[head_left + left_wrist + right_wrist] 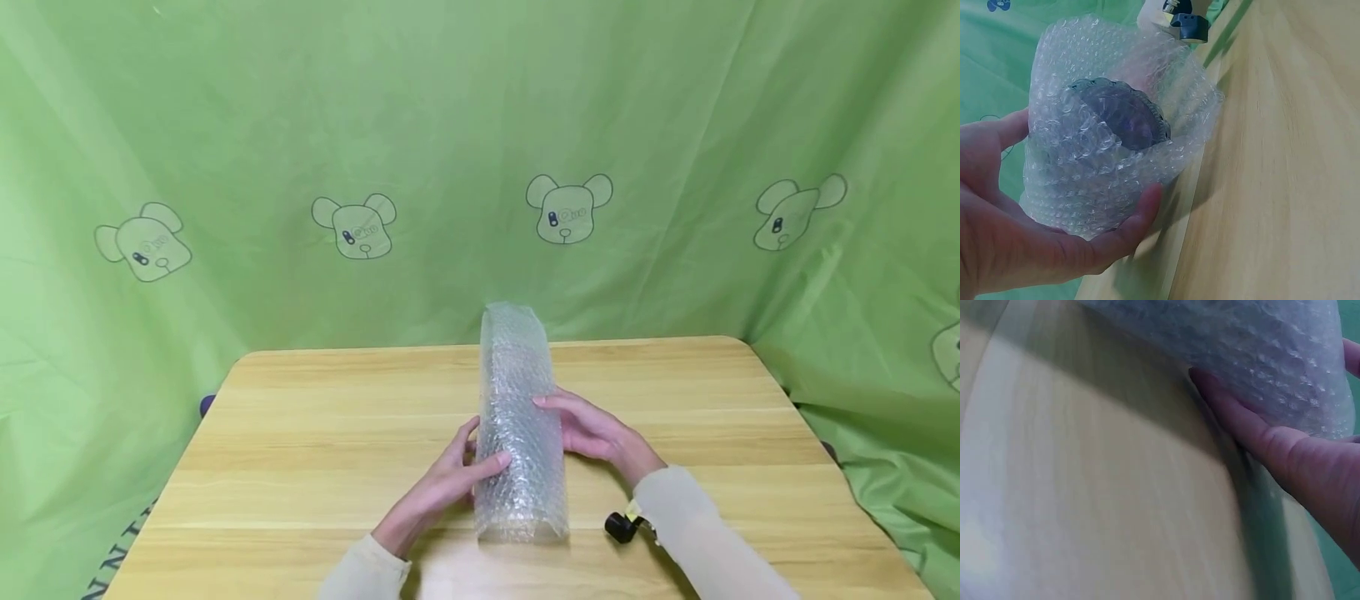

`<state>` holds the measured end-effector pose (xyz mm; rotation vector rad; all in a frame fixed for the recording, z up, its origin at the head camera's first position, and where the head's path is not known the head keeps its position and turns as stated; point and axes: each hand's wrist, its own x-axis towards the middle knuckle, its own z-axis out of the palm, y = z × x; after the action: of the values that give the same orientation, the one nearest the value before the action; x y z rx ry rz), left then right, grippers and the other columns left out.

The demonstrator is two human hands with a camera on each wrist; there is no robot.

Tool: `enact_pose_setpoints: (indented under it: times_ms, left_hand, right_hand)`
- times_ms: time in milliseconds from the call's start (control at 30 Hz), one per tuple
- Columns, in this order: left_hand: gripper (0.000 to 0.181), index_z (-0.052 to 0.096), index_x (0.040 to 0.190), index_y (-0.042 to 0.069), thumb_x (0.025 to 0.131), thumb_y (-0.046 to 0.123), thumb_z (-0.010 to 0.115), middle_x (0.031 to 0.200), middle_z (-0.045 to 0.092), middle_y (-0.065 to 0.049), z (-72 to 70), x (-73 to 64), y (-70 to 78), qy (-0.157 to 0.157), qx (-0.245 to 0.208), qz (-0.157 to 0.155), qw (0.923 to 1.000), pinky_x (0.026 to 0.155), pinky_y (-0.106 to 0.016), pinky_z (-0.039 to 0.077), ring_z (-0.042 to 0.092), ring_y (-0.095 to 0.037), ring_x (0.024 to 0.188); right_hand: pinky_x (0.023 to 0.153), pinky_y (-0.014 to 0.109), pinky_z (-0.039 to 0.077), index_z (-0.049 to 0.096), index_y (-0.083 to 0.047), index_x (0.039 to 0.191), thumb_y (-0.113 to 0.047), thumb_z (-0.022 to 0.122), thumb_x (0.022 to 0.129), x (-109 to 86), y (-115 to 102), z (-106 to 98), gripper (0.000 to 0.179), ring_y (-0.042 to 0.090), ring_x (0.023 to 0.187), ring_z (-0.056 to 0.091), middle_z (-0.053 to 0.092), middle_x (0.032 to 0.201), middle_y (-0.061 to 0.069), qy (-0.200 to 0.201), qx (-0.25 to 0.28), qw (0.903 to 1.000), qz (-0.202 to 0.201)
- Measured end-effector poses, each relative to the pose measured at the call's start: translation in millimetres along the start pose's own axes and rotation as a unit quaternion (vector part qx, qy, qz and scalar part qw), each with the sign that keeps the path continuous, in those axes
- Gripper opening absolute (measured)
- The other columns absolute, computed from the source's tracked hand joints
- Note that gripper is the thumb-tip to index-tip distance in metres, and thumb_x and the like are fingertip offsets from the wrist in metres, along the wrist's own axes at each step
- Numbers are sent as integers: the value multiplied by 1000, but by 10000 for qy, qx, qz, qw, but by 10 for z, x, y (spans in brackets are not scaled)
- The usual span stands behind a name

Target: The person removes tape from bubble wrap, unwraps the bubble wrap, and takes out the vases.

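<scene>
nearest the head camera are the two cream sleeves, and from them the left hand [442, 483] and right hand [592, 433] close on a long roll of clear bubble wrap [519, 425] lying on the light wooden table [300, 450]. the roll's long axis runs from 6 o'clock to 12 o'clock, straight away from the person, with its near open end at the front edge and its far end reaching past the table's back edge in that view. the left hand sits at 9 o'clock of the roll, low toward the near end, its fingers curled under and its thumb laid over the top, so it cups the wrap. the right hand sits at 3 o'clock, a little farther up the roll, with its fingers mostly straight and pressed flat against the side. both hands touch it, neither one nearer. the left wrist view looks into the near open end, where a dark round ridged object [1124, 115] shows inside the wrap. a small black and yellow device [622, 527] lies on the table at 4 o'clock of the roll, just beside the right sleeve. a green cloth with bear heads [360, 167] hangs behind.
</scene>
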<state>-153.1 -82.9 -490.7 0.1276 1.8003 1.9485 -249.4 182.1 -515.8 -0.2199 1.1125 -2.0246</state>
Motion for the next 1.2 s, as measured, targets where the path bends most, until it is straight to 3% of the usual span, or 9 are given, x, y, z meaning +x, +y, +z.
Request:
enact_pose_setpoints:
  times_ms: [233, 333, 433, 533, 700, 833, 933, 1067, 1200]
  left_hand:
    - [94, 14, 164, 14, 96, 34, 74, 146, 41, -24, 24, 43, -11, -89, 123, 58, 9999, 95, -53, 57, 60, -35, 116]
    - [95, 14, 164, 14, 95, 36, 75, 143, 44, -24, 20, 51, -4, -70, 282, 50, 9996, 96, -52, 56, 60, -34, 115]
    - [100, 11, 165, 12, 94, 40, 75, 144, 44, -24, 24, 64, 11, -23, 507, 26, 9987, 100, -51, 54, 58, -34, 119]
    - [108, 5, 165, 10, 92, 43, 77, 149, 40, -26, 30, 77, 18, 25, 647, 5, 9979, 106, -53, 50, 53, -37, 126]
    - [114, -2, 165, 9, 91, 41, 78, 158, 30, -30, 16, 93, 23, 3, 576, 24, 9983, 110, -54, 45, 48, -40, 133]
    - [115, -3, 165, 9, 90, 39, 79, 157, 31, -30, -6, 94, 30, 18, 394, 14, 9992, 109, -54, 46, 50, -40, 132]
    - [115, -4, 164, 8, 91, 38, 79, 158, 27, -33, -3, 82, 22, 23, 336, 48, 9994, 109, -55, 46, 49, -42, 133]
    - [113, -4, 164, 8, 92, 37, 78, 162, 16, -34, 32, 66, 6, 43, 292, 82, 9995, 107, -55, 47, 47, -44, 135]
    - [112, -3, 165, 10, 92, 37, 77, 164, 14, -32, 62, 57, -11, 62, 215, 92, 9997, 107, -54, 48, 48, -43, 134]
  right_hand:
    - [106, 59, 47, 2, -10, 164, -19, 57, 105, -177, -160, -2, 82, 35, 126, 57, 49, 145, 24, 876, -972, 9914, -8]
    - [108, 58, 45, -1, -9, 164, -21, 60, 104, -256, -235, 32, 87, 39, 133, 52, 43, 151, 29, 1319, -1438, 9807, -129]
    - [112, 58, 42, 5, -7, 164, -19, 61, 103, -334, -328, 93, 84, 45, 138, 44, 39, 152, 32, 1842, -1985, 9614, -479]
    - [114, 57, 39, 14, -1, 162, -18, 63, 103, -388, -451, 196, 78, 47, 141, 38, 37, 152, 34, 2194, -2579, 9362, -938]
    - [106, 42, 51, 38, 4, 153, -21, 67, 101, -385, -628, 430, 64, 41, 132, 50, 46, 147, 31, 2284, -3644, 8912, -1444]
    - [96, 30, 56, 56, 2, 141, -18, 68, 100, -322, -715, 652, 47, 36, 122, 61, 61, 137, 23, 2116, -4595, 8455, -1708]
    - [95, 33, 57, 65, 1, 132, -14, 67, 100, -242, -750, 779, 35, 34, 117, 65, 67, 129, 18, 1878, -5215, 8126, -1799]
    - [93, 40, 59, 70, 2, 123, -8, 68, 98, -110, -770, 901, 26, 31, 110, 68, 71, 120, 15, 1476, -5798, 7791, -1872]
    - [88, 41, 61, 74, 1, 114, -6, 70, 96, 29, -781, 1050, 20, 26, 100, 69, 74, 110, 12, 1166, -6459, 7293, -1933]
